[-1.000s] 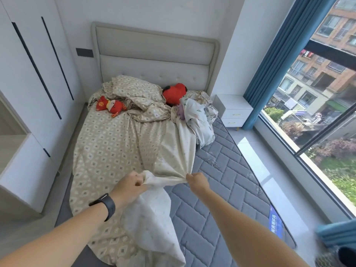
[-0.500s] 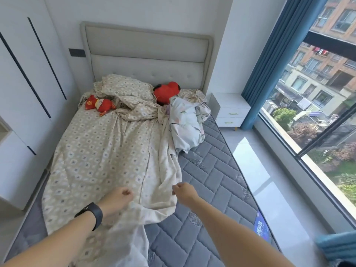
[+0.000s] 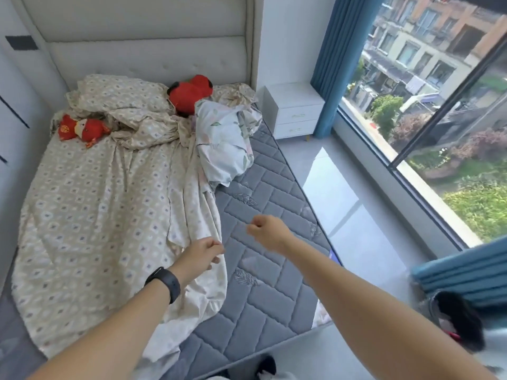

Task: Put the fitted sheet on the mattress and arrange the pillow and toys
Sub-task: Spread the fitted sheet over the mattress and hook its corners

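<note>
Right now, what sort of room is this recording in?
A bedroom, most likely in a flat: a bed with a padded headboard, a half-bare grey mattress and a white bedside cabinet by a large window.

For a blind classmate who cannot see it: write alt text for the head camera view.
A patterned fitted sheet covers only the left part of a grey quilted mattress; the left hand pinches its edge, while the right hand hovers curled above bare mattress. A pillow, two red plush toys and floral bedding lie by the headboard.
</note>
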Tool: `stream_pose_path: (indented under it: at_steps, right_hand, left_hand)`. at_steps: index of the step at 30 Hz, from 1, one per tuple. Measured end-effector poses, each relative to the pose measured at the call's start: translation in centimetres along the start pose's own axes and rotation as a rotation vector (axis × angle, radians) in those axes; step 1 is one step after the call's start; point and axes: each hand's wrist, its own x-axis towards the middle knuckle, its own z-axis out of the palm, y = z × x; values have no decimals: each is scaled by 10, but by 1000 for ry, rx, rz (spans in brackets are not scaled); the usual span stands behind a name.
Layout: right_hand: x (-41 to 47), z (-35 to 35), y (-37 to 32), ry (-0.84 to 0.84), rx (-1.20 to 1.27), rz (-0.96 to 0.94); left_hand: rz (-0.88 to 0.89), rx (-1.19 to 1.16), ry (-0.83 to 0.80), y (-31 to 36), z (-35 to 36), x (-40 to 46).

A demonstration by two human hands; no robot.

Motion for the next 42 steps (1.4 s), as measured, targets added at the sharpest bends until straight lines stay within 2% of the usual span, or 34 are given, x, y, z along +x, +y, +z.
stream_pose_path:
  at_steps: [5, 9, 11, 16, 20, 23, 26, 32, 35, 38, 42]
  right_hand:
    - [-9, -46, 48, -38, -24, 1]
    - [9, -88, 81, 21, 12, -32]
    - [21, -105, 98, -6, 10, -74]
    - [47, -179, 139, -133, -91, -211]
    - [61, -260, 161, -131, -65, -314]
    - [66, -301, 170, -98, -46, -399]
    - [68, -320, 175, -99, 15, -465]
    - [76, -337, 196, -133, 21, -449]
    - [100, -357, 216, -149, -43, -458]
    - [133, -370, 229, -121, 5, -463]
    - [188, -385, 247, -270, 56, -513]
  left_hand:
    - [-18, -76, 71, 42, 45, 18]
    - [-29, -137, 24, 77, 94, 26]
    - [-28, -111, 33, 93, 118, 36]
    - [-31, -263, 225, 151, 174, 63]
    - [-6, -454, 367, 209, 231, 70]
    - [-10, -527, 341, 241, 271, 64]
    - [9, -513, 275, 258, 292, 61]
    - [-18, -523, 389, 277, 300, 82]
    - [-12, -533, 442, 296, 309, 108]
    - [-17, -560, 461, 308, 322, 133]
    - [-73, -616, 569, 324, 338, 177]
